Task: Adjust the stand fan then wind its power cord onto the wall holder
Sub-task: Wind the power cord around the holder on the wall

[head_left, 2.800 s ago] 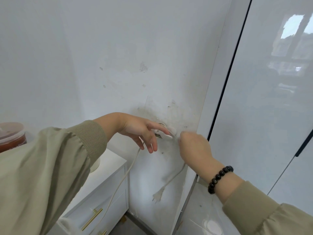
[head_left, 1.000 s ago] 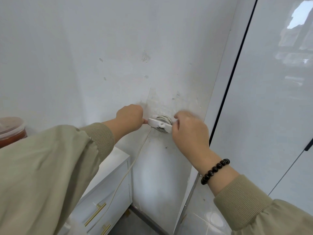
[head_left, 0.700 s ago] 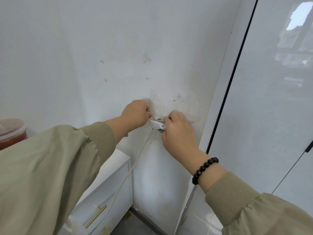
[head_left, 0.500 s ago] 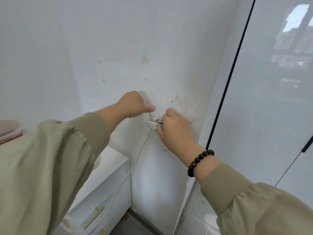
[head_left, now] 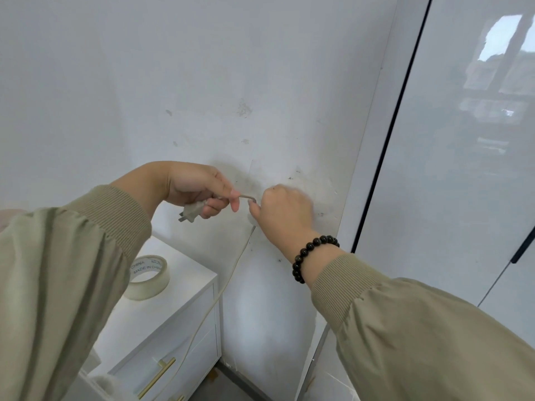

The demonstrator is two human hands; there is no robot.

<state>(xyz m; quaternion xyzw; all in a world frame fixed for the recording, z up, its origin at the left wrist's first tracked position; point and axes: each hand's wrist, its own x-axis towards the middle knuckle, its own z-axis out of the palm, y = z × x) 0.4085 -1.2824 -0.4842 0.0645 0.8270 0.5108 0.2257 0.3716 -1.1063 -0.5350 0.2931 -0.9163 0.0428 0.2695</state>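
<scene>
My left hand (head_left: 197, 188) is closed around the white plug (head_left: 191, 211) at the end of the power cord, prongs pointing down-left. A short stretch of cord runs from it to my right hand (head_left: 282, 211), which presses against the wall and covers the wall holder. Only a sliver of white shows under my right fingers. The rest of the pale power cord (head_left: 220, 290) drops from under my right hand, down past the cabinet corner toward the floor. The stand fan is out of sight.
A white cabinet (head_left: 173, 322) with brass handles stands below left, with a roll of clear tape (head_left: 146, 276) on top. A glossy white panel (head_left: 451, 169) with a black strip fills the right side. The scuffed white wall (head_left: 231, 82) lies ahead.
My left hand has moved from above the holder to its left and now holds the plug, which dangled below earlier. My right hand stays over the holder. The tape roll has come into sight.
</scene>
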